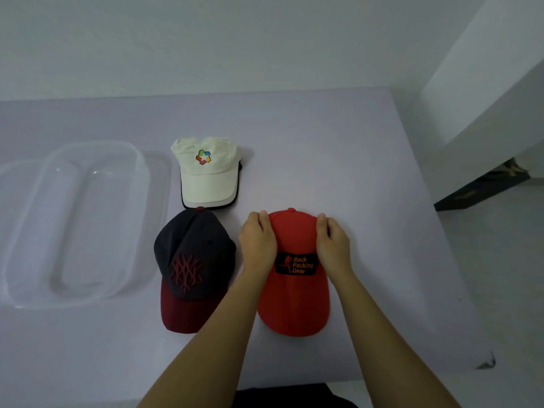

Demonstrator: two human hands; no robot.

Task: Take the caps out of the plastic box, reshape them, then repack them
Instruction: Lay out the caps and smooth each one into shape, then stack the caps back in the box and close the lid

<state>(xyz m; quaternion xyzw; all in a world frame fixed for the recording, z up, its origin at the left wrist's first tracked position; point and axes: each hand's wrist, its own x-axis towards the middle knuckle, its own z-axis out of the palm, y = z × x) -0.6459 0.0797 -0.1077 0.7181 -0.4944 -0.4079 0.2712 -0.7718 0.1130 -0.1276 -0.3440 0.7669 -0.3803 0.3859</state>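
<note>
Reshaping is in hand: the red cap [294,260], lower centre, is pinched at both crown sides by the left hand [258,241] and the right hand [334,242], fingers curled closed on it; repacking into the empty plastic box [26,231] at left probably follows.

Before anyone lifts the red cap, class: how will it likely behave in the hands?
The red cap is fabric, so its crown probably gives where the left hand and right hand press its sides. Its brim lies flat, so likely stiffer. It should feel light and won't roll.

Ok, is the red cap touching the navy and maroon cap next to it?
Apart. The head view shows a strip of bare table between the red cap and the navy and maroon cap; the left hand sits over that gap's far end.
</note>
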